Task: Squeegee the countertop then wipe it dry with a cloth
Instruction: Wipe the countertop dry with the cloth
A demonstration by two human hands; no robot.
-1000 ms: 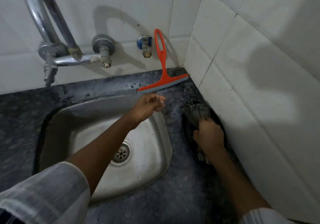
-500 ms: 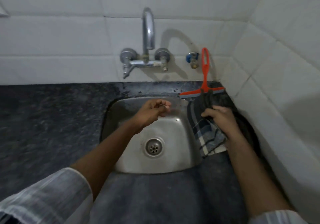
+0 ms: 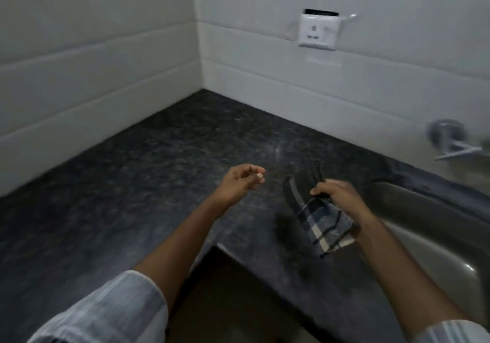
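I am in a home kitchen: a dark speckled stone countertop [image 3: 148,162] turns the corner under white wall tiles [image 3: 92,58], with a steel sink [image 3: 434,226], tap fitting [image 3: 450,141] and wall socket [image 3: 316,32].

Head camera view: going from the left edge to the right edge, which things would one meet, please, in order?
Striped sleeve → left hand → checked cloth → right hand → sink → tap fitting. The wall socket sits higher up, above the cloth, so I leave it out.
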